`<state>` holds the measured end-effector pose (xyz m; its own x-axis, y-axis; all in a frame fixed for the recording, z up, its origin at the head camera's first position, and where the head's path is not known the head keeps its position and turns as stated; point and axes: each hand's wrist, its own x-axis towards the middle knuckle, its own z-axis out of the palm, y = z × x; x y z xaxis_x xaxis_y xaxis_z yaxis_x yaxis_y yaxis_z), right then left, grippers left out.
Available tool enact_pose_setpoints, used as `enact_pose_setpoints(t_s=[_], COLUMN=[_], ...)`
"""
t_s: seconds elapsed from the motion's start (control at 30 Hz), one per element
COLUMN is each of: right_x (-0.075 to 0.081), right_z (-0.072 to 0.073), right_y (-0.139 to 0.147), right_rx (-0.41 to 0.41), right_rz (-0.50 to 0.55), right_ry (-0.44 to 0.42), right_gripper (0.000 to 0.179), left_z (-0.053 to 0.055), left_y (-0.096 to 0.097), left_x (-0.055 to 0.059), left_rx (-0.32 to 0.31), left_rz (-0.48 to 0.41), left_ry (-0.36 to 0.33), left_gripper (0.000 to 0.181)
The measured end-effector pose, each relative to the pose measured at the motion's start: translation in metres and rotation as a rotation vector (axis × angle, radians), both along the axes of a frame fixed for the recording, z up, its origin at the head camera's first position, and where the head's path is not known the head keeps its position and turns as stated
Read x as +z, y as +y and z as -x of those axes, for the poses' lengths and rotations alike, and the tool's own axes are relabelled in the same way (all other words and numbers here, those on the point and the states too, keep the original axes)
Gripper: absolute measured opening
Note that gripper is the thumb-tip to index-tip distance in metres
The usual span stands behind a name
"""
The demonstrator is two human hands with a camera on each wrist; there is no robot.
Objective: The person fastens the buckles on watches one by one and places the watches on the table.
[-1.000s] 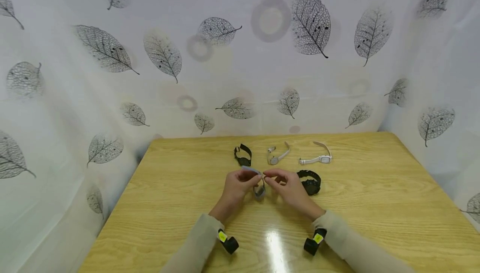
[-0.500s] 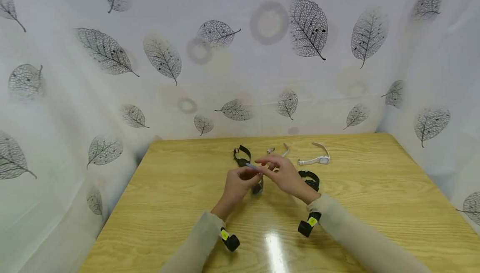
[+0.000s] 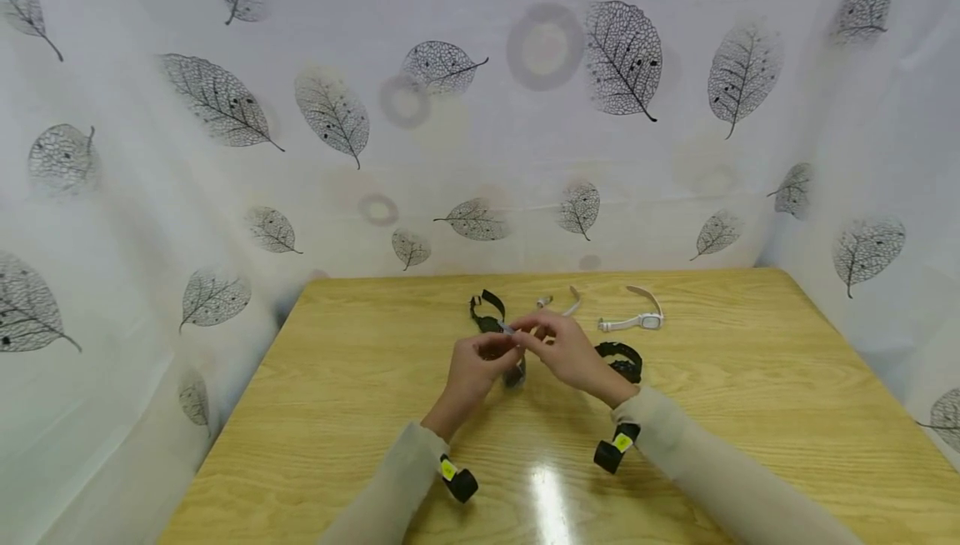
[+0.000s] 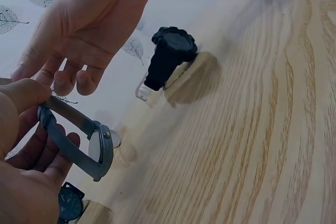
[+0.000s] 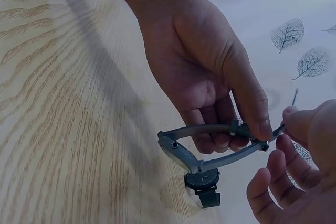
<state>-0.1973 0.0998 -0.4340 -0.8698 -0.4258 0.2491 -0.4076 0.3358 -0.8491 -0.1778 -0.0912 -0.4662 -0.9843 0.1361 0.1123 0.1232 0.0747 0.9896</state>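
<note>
A grey-blue wristwatch hangs between my hands above the table, its strap looped and the dial downward. My left hand pinches the strap beside the buckle between thumb and fingers. From the right, my right hand reaches over and pinches the free strap end, its thumb and forefinger close to the left fingertips. In the left wrist view the watch case shows side-on below the loop. Whether the buckle's pin sits in a hole cannot be made out.
Behind my hands lie a black watch, a white-strapped watch partly covered by my right hand, and another white watch. A chunky black watch is beside my right wrist. A leaf-patterned curtain rises behind the wooden table.
My right hand has shifted up and left over the watch, and its fingers have moved onto the strap end. The watch has risen slightly; my left hand keeps nearly the same place.
</note>
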Motion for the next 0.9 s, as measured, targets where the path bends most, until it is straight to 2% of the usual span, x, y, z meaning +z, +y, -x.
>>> enact_pose_setpoints(t_s=[0.2, 0.4, 0.7, 0.9], right_x=[-0.004, -0.009, -0.016, -0.019], right_z=[-0.003, -0.004, -0.005, -0.006], right_y=[0.002, 0.004, 0.008, 0.012], right_rx=[-0.015, 0.011, 0.031, 0.024], right_rz=[0.066, 0.169, 0.256, 0.299], right_ry=[-0.048, -0.039, -0.043, -0.092], right_gripper=[0.031, 0.024, 0.018, 0.02], left_z=[0.001, 0.001, -0.001, -0.002], left_y=[-0.006, -0.01, -0.012, -0.011], left_x=[0.0, 0.002, 0.002, -0.001], left_rx=[-0.006, -0.011, -0.045, -0.05], left_rz=[0.03, 0.025, -0.039, -0.094], left_ry=[0.047, 0.084, 0.07, 0.081], left_gripper=[0.025, 0.023, 0.025, 0.023])
